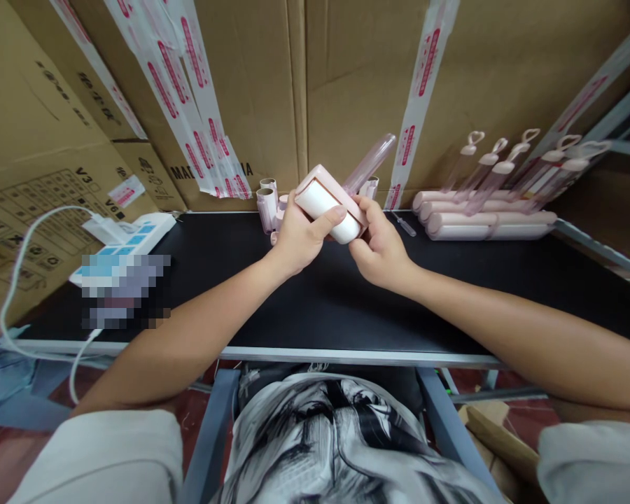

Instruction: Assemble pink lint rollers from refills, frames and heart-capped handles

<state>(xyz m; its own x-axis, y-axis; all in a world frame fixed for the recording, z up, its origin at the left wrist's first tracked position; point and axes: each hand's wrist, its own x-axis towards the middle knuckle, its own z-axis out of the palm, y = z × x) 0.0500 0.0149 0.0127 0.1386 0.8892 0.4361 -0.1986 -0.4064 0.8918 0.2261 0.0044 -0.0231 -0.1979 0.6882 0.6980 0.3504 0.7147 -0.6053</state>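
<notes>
A pink lint roller point(321, 180) with a white paper roll point(341, 222) in its open side is held up over the black table. Its clear pinkish handle point(372, 162) points up to the right. My left hand point(300, 238) wraps round the left end, with the thumb lying on the white roll. At the right end, my right hand point(379, 245) grips the pink case between thumb and fingers. Just behind my left hand stand small clear-wrapped rolls point(266, 208) with cardboard cores, partly hidden by it. Another such roll point(370, 186) shows behind the handle.
Several finished-looking pink lint rollers point(491, 225) with heart-ended handles are stacked at the back right. A small clear-handled tool point(403, 224) lies near them. At left are a white power strip point(152, 227), a white cable point(13, 280) and a blurred-out object point(129, 290). Cardboard boxes point(357, 84) wall the back.
</notes>
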